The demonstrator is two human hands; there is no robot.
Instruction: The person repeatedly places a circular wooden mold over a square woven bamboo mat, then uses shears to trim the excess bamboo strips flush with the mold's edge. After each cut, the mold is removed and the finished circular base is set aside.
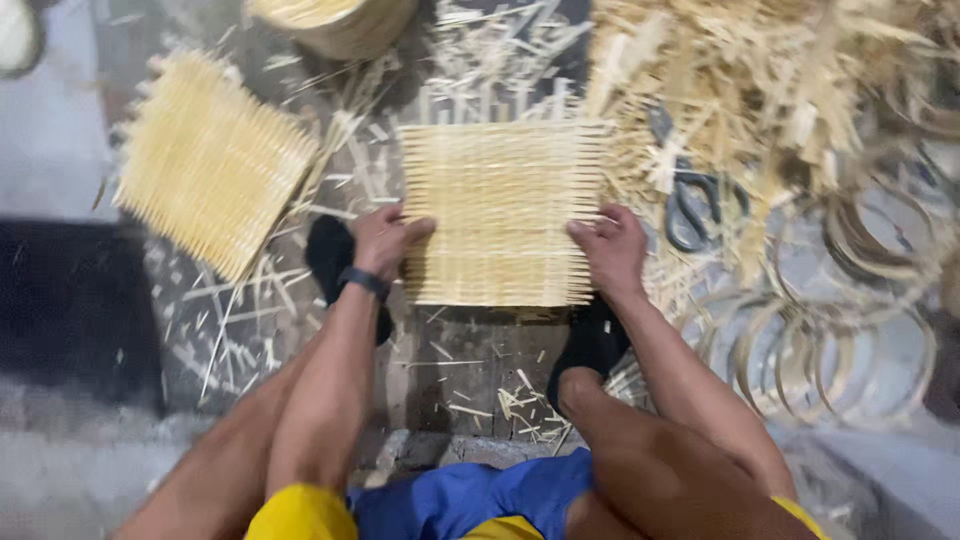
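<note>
A square woven bamboo mat (500, 205) lies flat on the floor in front of me, strip ends sticking out along its edges. My left hand (383, 240) presses on its left edge, fingers curled over the weave. Gripping the right edge is my right hand (610, 250), with the thumb on top of the mat. Both feet in black socks (590, 345) rest near the mat's lower corners. A dark band circles my left wrist.
A second woven mat (205, 160) lies tilted at the left. Loose bamboo strips (760, 80) pile at the upper right, with scissors (690, 205) among them. Several bamboo hoops (830, 330) lie at the right. A round woven item (335, 20) sits at the top.
</note>
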